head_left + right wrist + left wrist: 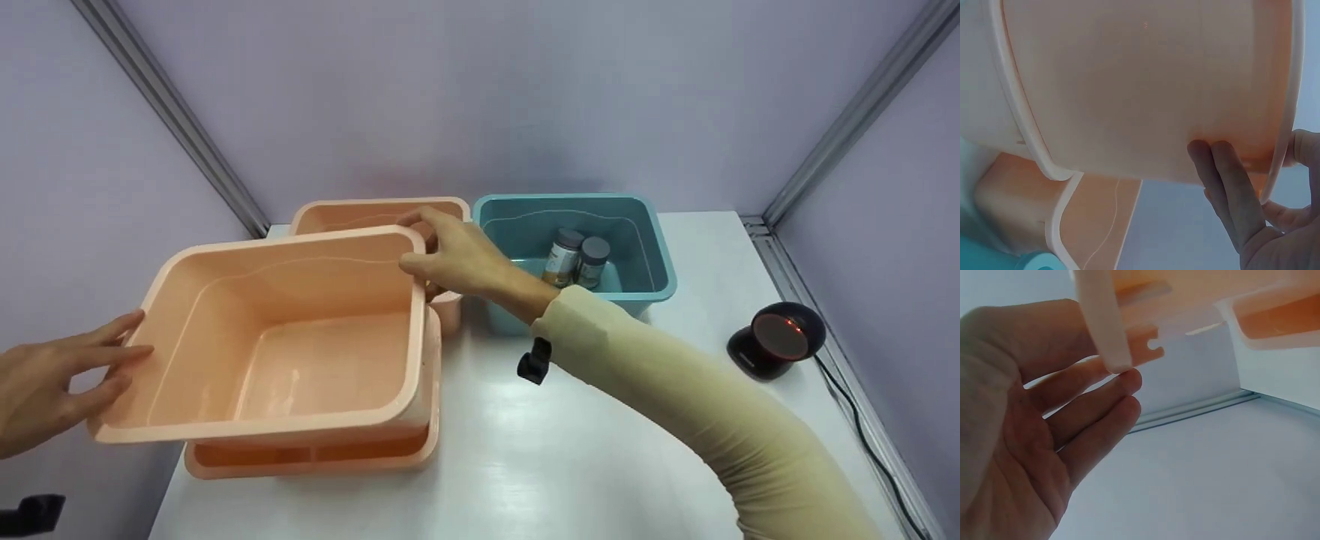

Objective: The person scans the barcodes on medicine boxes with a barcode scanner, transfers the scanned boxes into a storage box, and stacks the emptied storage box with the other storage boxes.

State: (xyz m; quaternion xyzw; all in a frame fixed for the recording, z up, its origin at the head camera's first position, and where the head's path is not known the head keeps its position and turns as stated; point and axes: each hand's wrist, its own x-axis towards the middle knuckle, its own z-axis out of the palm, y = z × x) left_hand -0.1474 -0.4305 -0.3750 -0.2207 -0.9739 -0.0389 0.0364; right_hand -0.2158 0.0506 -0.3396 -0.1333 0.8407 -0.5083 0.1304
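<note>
A peach plastic bin (315, 367) is held up tilted between both hands, its open top facing me. At its left rim, my left hand (56, 382) pinches the edge with fingers over the inner side; the left wrist view has the rim (1103, 320) between thumb and fingers. My right hand (465, 255) grips the far right corner. In the right wrist view, two fingertips (1221, 149) press the outer wall (1140, 90) while the rim runs inside the thumb's grip. Below the held bin is another peach bin (375, 463), mostly hidden by it.
Behind stands a further peach bin (379, 214), partly covered. Beside it a teal bin (645, 262) contains two dark-capped bottles (561, 259). A black round device (776, 341) with a cable is at the table's right edge. Pale walls enclose the white table (540, 450).
</note>
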